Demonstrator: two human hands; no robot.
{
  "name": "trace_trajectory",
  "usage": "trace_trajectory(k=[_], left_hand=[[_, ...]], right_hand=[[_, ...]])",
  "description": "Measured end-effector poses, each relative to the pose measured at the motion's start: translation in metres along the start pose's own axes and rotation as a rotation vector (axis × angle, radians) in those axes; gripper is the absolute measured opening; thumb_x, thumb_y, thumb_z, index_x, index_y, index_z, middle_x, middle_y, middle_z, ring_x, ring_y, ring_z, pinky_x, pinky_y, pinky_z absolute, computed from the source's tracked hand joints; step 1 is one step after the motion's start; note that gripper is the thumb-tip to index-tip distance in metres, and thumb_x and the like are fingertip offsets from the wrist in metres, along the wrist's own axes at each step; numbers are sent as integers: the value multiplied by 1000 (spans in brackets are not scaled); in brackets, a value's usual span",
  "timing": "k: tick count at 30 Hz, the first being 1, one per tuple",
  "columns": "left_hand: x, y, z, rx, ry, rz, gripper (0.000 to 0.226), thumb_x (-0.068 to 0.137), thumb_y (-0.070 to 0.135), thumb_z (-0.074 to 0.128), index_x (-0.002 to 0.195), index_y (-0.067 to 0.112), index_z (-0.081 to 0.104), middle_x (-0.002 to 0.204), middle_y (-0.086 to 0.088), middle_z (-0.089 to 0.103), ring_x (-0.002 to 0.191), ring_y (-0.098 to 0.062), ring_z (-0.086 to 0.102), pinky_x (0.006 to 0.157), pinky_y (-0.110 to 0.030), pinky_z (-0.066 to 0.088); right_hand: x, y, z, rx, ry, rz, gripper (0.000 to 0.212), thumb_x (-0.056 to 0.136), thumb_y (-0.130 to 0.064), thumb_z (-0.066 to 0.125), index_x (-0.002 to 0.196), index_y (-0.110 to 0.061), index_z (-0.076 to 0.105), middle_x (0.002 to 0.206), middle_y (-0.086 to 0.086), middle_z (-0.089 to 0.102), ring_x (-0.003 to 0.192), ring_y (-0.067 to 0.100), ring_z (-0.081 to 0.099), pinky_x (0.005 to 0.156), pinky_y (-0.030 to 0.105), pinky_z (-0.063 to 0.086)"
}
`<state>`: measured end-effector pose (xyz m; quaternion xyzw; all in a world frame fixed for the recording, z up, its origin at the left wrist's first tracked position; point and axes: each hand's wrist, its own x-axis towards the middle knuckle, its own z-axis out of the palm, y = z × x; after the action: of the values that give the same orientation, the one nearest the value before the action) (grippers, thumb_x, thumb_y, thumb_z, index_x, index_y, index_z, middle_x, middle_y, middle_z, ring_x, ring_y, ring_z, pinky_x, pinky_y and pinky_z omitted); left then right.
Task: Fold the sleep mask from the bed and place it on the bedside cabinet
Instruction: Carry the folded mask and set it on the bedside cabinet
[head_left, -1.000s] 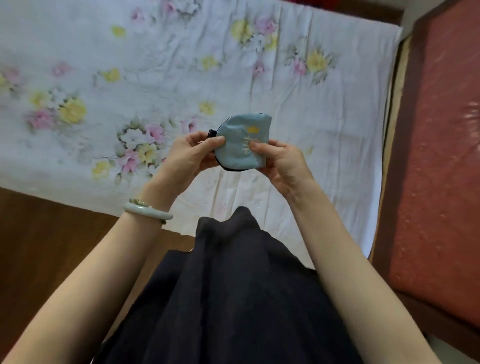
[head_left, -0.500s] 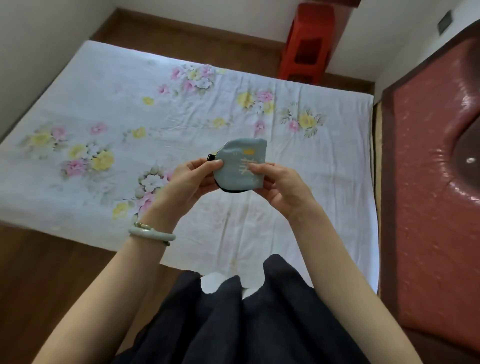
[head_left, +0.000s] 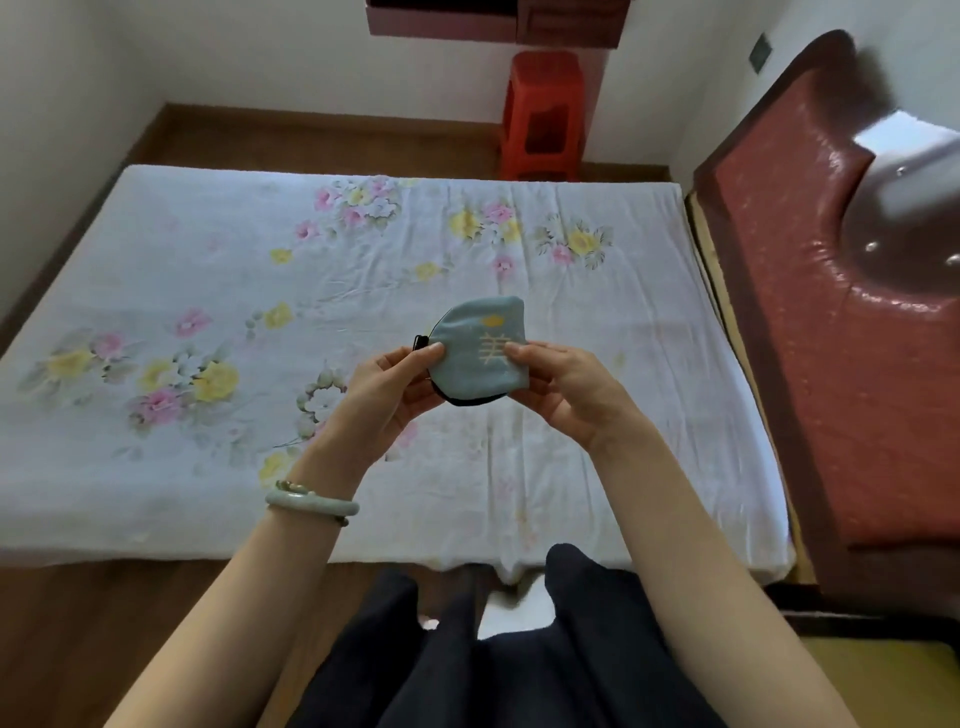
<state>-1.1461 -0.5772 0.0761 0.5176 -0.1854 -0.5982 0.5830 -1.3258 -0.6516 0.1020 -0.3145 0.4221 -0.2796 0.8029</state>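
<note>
Raised higher now, folded sleep mask (head_left: 480, 349) pinched between both hands

Both arms reach forward, left hand (head_left: 387, 387) and right hand (head_left: 566, 387) pinching, thumbs uppermost

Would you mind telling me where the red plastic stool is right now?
In the head view, the red plastic stool stands on the floor beyond the bed's far edge, against the wall, right of centre.

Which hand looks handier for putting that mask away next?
Probably the right hand. Both hands pinch the folded mask, but I can't see a cabinet; the headboard, where one usually stands, is on the right.
</note>
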Motion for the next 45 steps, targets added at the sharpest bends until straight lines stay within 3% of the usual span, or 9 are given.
trace_trajectory(k=[4, 7, 13, 23, 27, 31, 38, 42, 45], left_hand=[[-38, -2, -43, 24, -74, -33, 34, 73, 23, 70, 99, 2, 65, 88, -8, 76, 80, -21, 73, 66, -25, 57], [-66, -6, -64, 13, -143, -47, 22, 73, 21, 70, 91, 7, 72, 91, -8, 75, 83, -22, 72, 67, -26, 57], [-101, -20, -64, -3, -303, -115, 28, 74, 7, 67, 100, 1, 63, 96, -11, 74, 92, -24, 71, 73, -28, 57], [-139, -67, 28, 166, -491, -216, 8, 75, 4, 67, 82, 8, 68, 81, -8, 75, 74, -21, 73, 63, -26, 57], [-169, -99, 84, 247, -605, -280, 7, 81, -1, 62, 84, 6, 63, 77, -7, 74, 72, -20, 73, 63, -27, 58], [-205, -132, 130, 295, -711, -339, 5, 83, -2, 59, 85, 3, 60, 74, -8, 73, 68, -19, 72, 60, -26, 57], [-252, -185, 180, 418, -893, -429, 5, 86, 1, 59, 91, 3, 58, 78, -8, 72, 72, -17, 72, 71, -32, 60], [-271, -204, 197, 445, -984, -483, 23, 79, 6, 65, 100, 1, 56, 86, -12, 70, 77, -19, 72, 65, -29, 59], [-279, -213, 205, 462, -1065, -522, 22, 75, 9, 67, 95, 1, 61, 87, -12, 73, 80, -21, 73, 63, -26, 58]], right_hand=[[-30, 52, 32, 71, 50, -27, 14, 82, -3, 63, 93, 3, 66, 77, 11, 74, 70, 19, 70, 62, 26, 58], [-59, 82, 50, 125, 79, -45, 16, 82, -3, 62, 96, 4, 65, 79, 11, 73, 69, 19, 70, 62, 26, 58], [-120, 107, 51, 185, 182, -141, 28, 81, -2, 64, 108, 8, 60, 92, 16, 69, 77, 22, 69, 71, 29, 59], [-230, 131, -10, 310, 456, -286, 25, 77, -5, 69, 101, 3, 65, 91, 14, 72, 79, 23, 70, 70, 29, 59], [-288, 146, -47, 373, 588, -377, 14, 75, -5, 71, 89, -4, 71, 85, 10, 74, 76, 20, 70, 62, 26, 58], [-345, 166, -75, 434, 731, -439, 11, 75, -5, 71, 85, -7, 71, 86, 10, 75, 78, 22, 70, 65, 28, 59], [-421, 204, -103, 549, 934, -473, 18, 75, -5, 70, 93, -5, 67, 84, 9, 75, 79, 22, 71, 63, 30, 59], [-449, 223, -110, 627, 997, -515, 22, 74, -5, 72, 95, -4, 67, 84, 8, 76, 81, 22, 71, 60, 29, 58], [-461, 234, -112, 679, 1048, -550, 28, 73, -5, 73, 100, -2, 65, 87, 9, 75, 82, 23, 71, 59, 28, 57]])
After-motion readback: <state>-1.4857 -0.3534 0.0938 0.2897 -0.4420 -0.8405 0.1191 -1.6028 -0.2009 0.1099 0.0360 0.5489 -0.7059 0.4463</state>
